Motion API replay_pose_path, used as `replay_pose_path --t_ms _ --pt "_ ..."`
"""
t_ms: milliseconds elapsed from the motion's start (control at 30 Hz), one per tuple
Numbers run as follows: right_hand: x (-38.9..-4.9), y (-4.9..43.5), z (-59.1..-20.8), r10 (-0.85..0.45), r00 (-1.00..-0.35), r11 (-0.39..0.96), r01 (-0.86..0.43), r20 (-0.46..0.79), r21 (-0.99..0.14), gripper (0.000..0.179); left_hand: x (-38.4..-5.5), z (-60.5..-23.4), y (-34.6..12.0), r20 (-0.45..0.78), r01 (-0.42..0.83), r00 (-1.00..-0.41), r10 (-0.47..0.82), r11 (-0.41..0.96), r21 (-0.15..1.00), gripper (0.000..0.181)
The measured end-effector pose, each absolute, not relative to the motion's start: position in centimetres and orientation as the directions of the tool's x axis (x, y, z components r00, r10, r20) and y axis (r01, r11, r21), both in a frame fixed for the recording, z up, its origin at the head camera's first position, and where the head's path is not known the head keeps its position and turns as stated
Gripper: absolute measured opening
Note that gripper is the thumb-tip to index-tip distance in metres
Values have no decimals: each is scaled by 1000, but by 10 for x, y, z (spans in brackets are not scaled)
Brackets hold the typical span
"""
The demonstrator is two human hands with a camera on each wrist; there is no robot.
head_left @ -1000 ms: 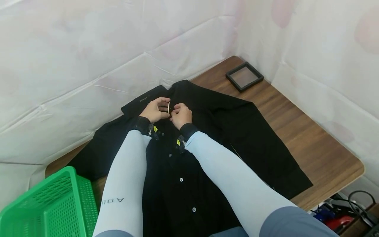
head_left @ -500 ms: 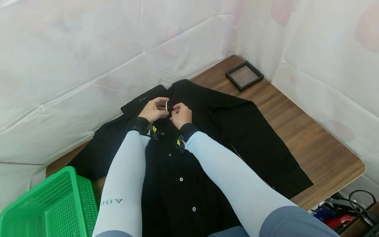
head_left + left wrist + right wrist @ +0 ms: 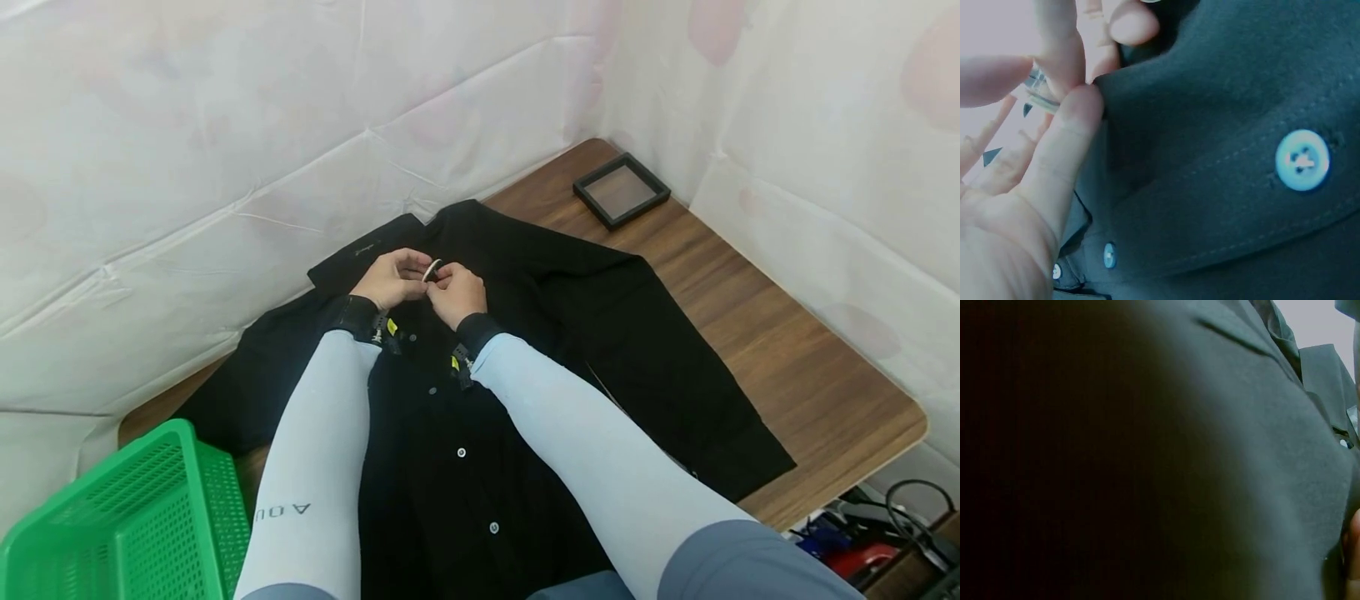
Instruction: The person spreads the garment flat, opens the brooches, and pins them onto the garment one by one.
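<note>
A black button-up shirt (image 3: 420, 467) lies spread on the table, its collar (image 3: 363, 247) at the far edge. Over the upper front, my left hand (image 3: 387, 282) pinches a thin, round, badge-like disc (image 3: 431, 270) with a pale rim. Close beside it my right hand (image 3: 460, 293) has its fingers bent, the tips at the disc. In the left wrist view the left thumb (image 3: 1082, 112) meets the other hand's fingers at a raised edge of the shirt, and the disc (image 3: 1038, 94) is partly hidden behind them. The right wrist view shows mostly dark cloth.
A green basket (image 3: 198, 492) stands at the near left. The black square frame (image 3: 577, 192) lies at the table's far right corner. Brown wooden table (image 3: 847, 400) shows on the right. Cables and small items (image 3: 862, 550) lie below its right edge. A white sheet (image 3: 225, 125) hangs behind.
The disc has tilted from nearly upright to slanting rightward, toward the right hand. The right fingertips have come closer to the left ones, narrowing the gap. The shirt has hardly moved.
</note>
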State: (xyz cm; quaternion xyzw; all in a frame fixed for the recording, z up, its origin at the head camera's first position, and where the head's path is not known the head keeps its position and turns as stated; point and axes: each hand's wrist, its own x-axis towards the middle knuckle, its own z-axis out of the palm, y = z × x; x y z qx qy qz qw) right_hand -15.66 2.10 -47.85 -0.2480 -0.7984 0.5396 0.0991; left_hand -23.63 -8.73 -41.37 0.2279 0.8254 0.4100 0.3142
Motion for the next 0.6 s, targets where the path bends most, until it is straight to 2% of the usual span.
replay_pose_path --t_ms 300,433,600 --pt "-157 21 -483 493 -865 329 284 -93 -900 20 -236 -421 -84 -362 98 -726 584 610 786 27" --pt "-159 22 -486 494 -865 357 292 -86 -888 18 -236 -422 -82 -386 125 -712 587 647 752 32" --pt "-159 22 -487 482 -871 376 301 -92 -877 17 -237 -424 -82 -397 155 -674 623 644 749 47"
